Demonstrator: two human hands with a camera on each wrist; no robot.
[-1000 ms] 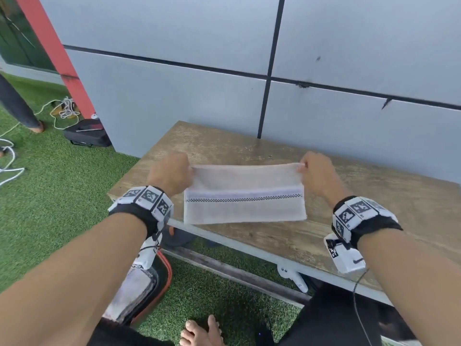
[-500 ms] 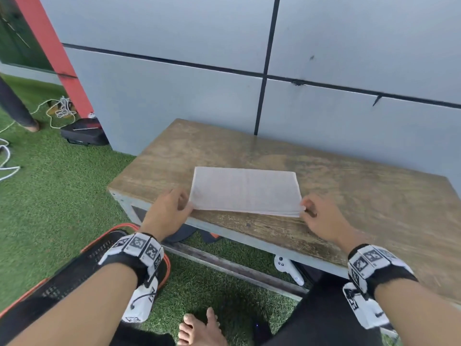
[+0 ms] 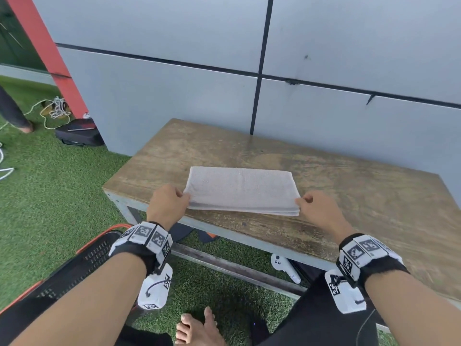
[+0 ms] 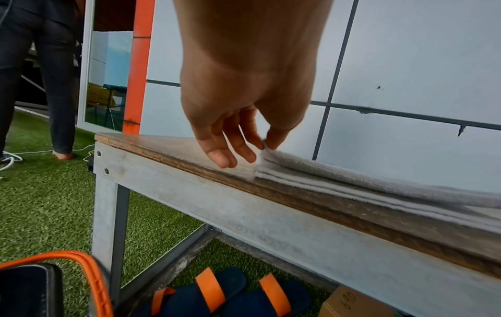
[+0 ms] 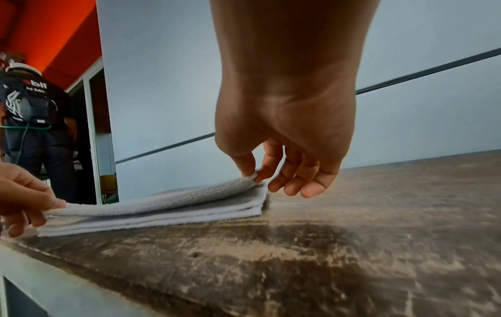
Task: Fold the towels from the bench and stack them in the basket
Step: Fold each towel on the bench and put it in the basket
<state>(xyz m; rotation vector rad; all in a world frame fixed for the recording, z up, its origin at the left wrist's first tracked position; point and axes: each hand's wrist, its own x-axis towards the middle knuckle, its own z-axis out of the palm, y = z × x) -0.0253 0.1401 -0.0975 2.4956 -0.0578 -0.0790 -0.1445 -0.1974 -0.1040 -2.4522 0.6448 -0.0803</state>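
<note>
Worn wooden tabletop (image 3: pixel 349 186) carries a folded, layered grey terry towel (image 3: pixel 242 188). I see my left hand (image 3: pixel 167 203) and right hand (image 3: pixel 319 208) each pinching a near top-layer corner.

A pale grey towel (image 3: pixel 241 189) lies folded into a long flat rectangle of several layers on the worn wooden table (image 3: pixel 349 196), close to its near edge and toward its left end. Its top layer is lifted slightly at both near corners. The black mesh basket (image 3: pixel 82 265) with an orange rim stands on the grass beside the table's left end.
</note>
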